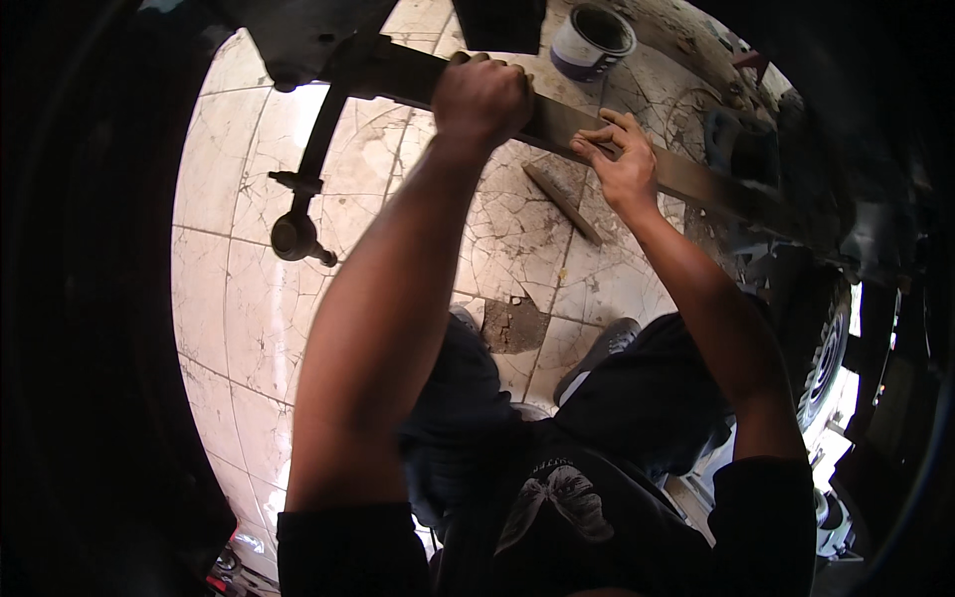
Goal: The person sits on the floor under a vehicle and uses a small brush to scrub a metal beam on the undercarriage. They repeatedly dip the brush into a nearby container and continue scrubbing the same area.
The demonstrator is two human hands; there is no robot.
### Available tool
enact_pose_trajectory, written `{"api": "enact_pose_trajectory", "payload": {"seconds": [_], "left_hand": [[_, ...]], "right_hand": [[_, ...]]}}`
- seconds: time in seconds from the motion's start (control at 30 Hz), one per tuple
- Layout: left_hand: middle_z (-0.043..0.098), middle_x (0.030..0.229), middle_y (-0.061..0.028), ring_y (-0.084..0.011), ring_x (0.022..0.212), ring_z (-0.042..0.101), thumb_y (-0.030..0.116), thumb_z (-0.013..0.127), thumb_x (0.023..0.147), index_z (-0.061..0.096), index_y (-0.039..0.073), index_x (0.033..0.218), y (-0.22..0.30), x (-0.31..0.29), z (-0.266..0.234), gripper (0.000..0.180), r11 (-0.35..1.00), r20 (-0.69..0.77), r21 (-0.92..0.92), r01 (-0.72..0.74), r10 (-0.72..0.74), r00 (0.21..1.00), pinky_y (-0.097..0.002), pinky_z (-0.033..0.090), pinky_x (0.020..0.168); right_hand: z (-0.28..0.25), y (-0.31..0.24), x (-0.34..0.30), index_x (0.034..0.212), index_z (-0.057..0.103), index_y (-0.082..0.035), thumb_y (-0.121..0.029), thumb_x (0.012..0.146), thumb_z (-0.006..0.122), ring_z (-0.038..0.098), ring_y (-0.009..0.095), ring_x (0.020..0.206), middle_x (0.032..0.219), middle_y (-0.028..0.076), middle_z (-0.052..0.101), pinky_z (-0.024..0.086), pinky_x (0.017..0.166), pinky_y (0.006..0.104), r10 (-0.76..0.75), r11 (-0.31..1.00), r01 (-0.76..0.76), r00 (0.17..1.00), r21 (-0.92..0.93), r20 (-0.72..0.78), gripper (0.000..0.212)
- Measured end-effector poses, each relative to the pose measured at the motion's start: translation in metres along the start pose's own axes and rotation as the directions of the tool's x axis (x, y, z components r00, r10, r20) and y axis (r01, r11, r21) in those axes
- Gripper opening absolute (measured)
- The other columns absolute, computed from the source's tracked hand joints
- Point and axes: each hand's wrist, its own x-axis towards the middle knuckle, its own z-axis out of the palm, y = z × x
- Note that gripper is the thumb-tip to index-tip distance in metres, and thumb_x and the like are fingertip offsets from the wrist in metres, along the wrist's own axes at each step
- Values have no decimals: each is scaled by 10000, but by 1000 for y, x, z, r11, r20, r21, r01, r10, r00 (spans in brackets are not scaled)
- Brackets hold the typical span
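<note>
A long, dark flat metal bar (562, 124) runs across the upper part of the view, sloping down to the right under a vehicle. My left hand (482, 99) is closed over it, knuckles up, with the fingertips hidden behind. Further right along the bar, my right hand (625, 169) has thumb and fingers drawn together in a pinch at its surface. Whatever sits between those fingertips, if anything, is too small to make out. Left of the bar hangs a rod with a ball joint end (293, 236).
A narrow flat strip (562, 204) lies on the cracked tile floor (259, 289) below the bar. Beyond it stands an open paint bucket (594, 42). A tyre (826, 348) is at the right, and dark vehicle parts surround the view. One floor tile is broken out (514, 326).
</note>
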Motion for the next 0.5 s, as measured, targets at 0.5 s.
{"api": "enact_pose_trajectory", "payload": {"seconds": [0.5], "left_hand": [[778,857,-174,-331,856,759,320,553,983,806,108,761,-2,2,4,398,996,29,20,81,-82,996,-461,586,853]], "right_hand": [[-10,1,-8,966,850,-163,-334,846,877,615,282,1288,1317,114,704,324,1222,474,-17,1000,17,1000,-1,-19,211]]}}
